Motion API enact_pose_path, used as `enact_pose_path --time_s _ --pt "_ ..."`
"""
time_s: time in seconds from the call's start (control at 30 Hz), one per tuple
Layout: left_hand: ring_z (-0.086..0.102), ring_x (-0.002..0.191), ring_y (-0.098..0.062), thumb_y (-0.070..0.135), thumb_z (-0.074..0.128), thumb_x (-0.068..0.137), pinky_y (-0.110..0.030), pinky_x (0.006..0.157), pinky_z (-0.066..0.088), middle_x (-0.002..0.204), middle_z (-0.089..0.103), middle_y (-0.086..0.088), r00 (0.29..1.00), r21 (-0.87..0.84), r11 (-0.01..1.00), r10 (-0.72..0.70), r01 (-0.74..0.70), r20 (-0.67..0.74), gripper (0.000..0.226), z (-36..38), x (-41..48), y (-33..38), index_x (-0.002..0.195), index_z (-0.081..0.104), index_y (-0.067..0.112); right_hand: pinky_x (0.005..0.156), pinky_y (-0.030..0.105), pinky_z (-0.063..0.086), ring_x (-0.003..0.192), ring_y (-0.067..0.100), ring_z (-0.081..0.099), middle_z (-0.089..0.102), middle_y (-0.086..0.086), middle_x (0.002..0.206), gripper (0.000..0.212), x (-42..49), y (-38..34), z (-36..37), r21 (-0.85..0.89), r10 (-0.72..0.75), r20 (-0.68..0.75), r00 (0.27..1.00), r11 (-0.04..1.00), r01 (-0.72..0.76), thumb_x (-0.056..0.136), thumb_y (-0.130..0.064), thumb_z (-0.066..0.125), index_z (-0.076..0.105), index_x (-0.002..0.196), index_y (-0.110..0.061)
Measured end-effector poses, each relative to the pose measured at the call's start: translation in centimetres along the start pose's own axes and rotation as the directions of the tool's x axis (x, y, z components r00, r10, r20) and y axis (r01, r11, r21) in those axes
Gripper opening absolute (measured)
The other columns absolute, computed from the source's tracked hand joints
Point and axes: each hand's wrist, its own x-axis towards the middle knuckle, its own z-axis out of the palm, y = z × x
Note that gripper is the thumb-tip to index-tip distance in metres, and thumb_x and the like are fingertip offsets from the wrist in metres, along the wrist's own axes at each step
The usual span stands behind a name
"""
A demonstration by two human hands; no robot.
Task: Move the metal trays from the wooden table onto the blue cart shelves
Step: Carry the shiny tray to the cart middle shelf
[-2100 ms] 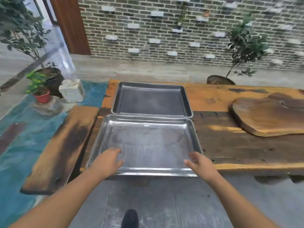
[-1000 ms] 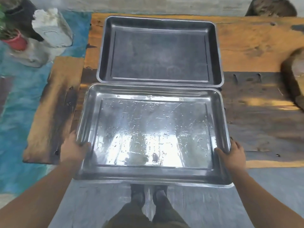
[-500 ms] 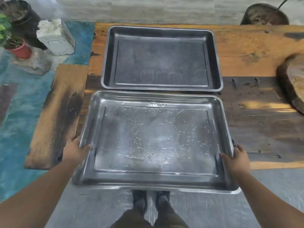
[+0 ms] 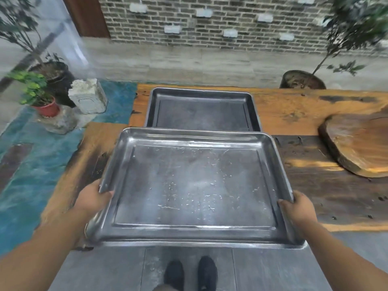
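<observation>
A large shiny metal tray is held above the near edge of the wooden table, its front rim overlapping the second tray. My left hand grips its left rim and my right hand grips its right rim. The tray's near edge hangs out past the table over the floor. A second, darker metal tray lies flat on the table behind it. The blue cart is not in view.
A thick round wooden slab rests on the table at the right. A lower wooden bench runs along the left. Potted plants and a stone block stand at the far left on blue floor. A brick wall stands behind.
Both hands went from resting at the near tray's front rim to gripping its sides. The tray has lifted off the table and come toward me, and my view has tilted up.
</observation>
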Motion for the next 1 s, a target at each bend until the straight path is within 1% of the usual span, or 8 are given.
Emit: enact_pose_path --time_s 0.2,0.33,0.5,0.6,0.67,0.77,0.87,1.0 --pt "0.057 0.076 -0.021 0.025 0.074 0.08 -0.035 0.067 0.042 0.087 0.066 0.0 0.986 0.057 0.99 0.131 -0.125 -0.102 0.021 -6.1 1.0 3.2 0.097 0.062 0.025 0.05 0.025 0.042 0.059 0.017 0.063 0.066 -0.001 0.067 0.011 0.9 -6.1 -3.4 0.069 -0.102 -0.062 0.993 0.992 0.106 0.08 -0.014 0.07 0.062 0.085 -0.019" --pt "0.062 0.081 -0.03 0.026 0.073 0.076 -0.037 0.07 0.045 0.088 0.069 -0.009 0.98 -0.01 0.991 0.133 -0.136 -0.148 0.021 -9.9 1.0 4.5 0.094 0.064 0.018 0.055 0.031 0.041 0.066 0.025 0.063 0.066 0.001 0.068 0.009 2.0 -11.5 -5.6 0.057 -0.173 -0.052 0.984 0.983 0.176 0.077 -0.013 0.07 0.065 0.084 -0.016" --pt "0.062 0.082 -0.03 0.017 0.075 0.077 -0.039 0.071 0.047 0.082 0.067 -0.005 0.964 -0.082 0.989 0.103 -0.126 -0.244 0.017 -14.7 -0.2 4.6 0.089 0.063 0.019 0.062 0.035 0.047 0.069 0.028 0.063 0.069 0.009 0.072 0.007 3.3 -16.4 -6.7 0.089 -0.263 -0.057 0.963 0.959 0.267 0.079 -0.015 0.072 0.066 0.083 -0.013" --pt "0.059 0.075 -0.025 0.026 0.076 0.069 -0.033 0.064 0.042 0.077 0.063 0.0 0.956 -0.105 0.989 0.066 -0.1 -0.287 0.022 -16.5 -2.4 3.9 0.084 0.06 0.024 0.059 0.033 0.048 0.067 0.026 0.065 0.069 0.009 0.072 0.01 4.5 -18.4 -5.8 0.117 -0.305 -0.013 0.952 0.945 0.304 0.08 -0.014 0.073 0.066 0.085 -0.013" --pt "0.055 0.07 -0.021 0.03 0.072 0.059 -0.031 0.061 0.038 0.072 0.06 0.004 0.945 -0.148 0.986 0.019 -0.071 -0.326 0.024 -17.0 -4.3 3.1 0.077 0.056 0.025 0.058 0.032 0.048 0.063 0.024 0.064 0.067 0.006 0.068 0.011 5.5 -20.1 -4.7 0.123 -0.352 0.015 0.936 0.929 0.348 0.078 -0.011 0.074 0.066 0.085 -0.011" --pt "0.054 0.065 -0.015 0.012 0.077 0.074 -0.031 0.061 0.037 0.079 0.062 -0.001 0.917 -0.224 0.974 -0.121 0.036 -0.381 0.026 -17.2 -7.1 0.5 0.094 0.061 0.019 0.052 0.027 0.044 0.059 0.018 0.062 0.065 0.0 0.064 0.011 6.6 -23.5 -2.2 0.108 -0.436 0.1 0.894 0.898 0.426 0.078 -0.012 0.074 0.065 0.085 -0.012" --pt "0.056 0.065 -0.011 0.008 0.075 0.078 -0.031 0.058 0.038 0.076 0.065 -0.001 0.864 -0.266 0.95 -0.267 0.162 -0.428 0.025 -16.4 -10.9 -3.4 0.098 0.064 0.017 0.054 0.029 0.043 0.06 0.015 0.06 0.064 -0.003 0.066 0.011 6.3 -27.4 0.3 0.092 -0.51 0.196 0.837 0.86 0.503 0.078 -0.015 0.074 0.064 0.083 -0.017" --pt "0.062 0.064 -0.011 0.006 0.074 0.078 -0.026 0.055 0.041 0.074 0.068 0.001 0.779 -0.349 0.898 -0.414 0.267 -0.471 0.022 -14.5 -18.9 -7.8 0.097 0.065 0.015 0.057 0.032 0.043 0.066 0.026 0.064 0.068 0.003 0.068 0.014 3.8 -32.4 4.6 0.081 -0.618 0.327 0.715 0.772 0.631 0.079 -0.015 0.073 0.06 0.071 -0.017"
